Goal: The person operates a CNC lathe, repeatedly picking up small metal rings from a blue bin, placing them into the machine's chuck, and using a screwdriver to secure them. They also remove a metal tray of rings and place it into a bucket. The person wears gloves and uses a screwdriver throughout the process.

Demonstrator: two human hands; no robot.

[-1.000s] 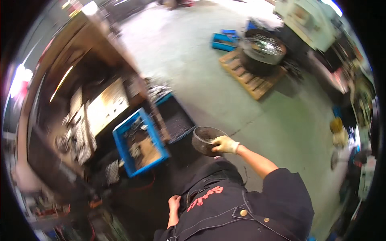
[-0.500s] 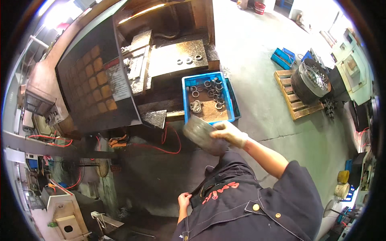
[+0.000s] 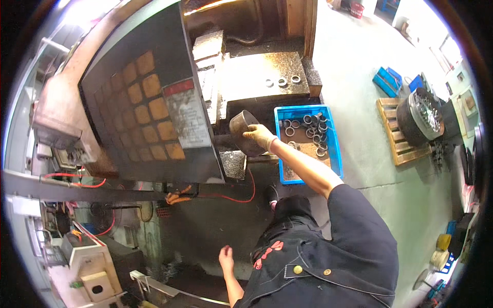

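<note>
My gloved right hand (image 3: 260,136) grips a dark, worn metal bowl (image 3: 240,134) by its rim, fingers closed over the edge. The bowl is tilted and hangs in front of the machine opening, just left of a blue crate (image 3: 336,154). Inside the crate lie several metal rings (image 3: 316,137) on a brown bottom; my right forearm crosses above its near part. My bare left hand (image 3: 226,261) hangs low by my side, away from any object, its fingers loosely apart with nothing in them.
Three rings (image 3: 282,82) stand on the machine's metal ledge (image 3: 246,77). The dark machine door (image 3: 149,102) is at the left. A red hose (image 3: 231,199) runs below it. To the right, a wooden pallet (image 3: 393,154) carries a drum (image 3: 416,118) of metal pieces.
My right hand has carried the bowl forward, away from my body, toward the machine opening beside the crate. My left hand has come away from my clothing. The view has shifted left.
</note>
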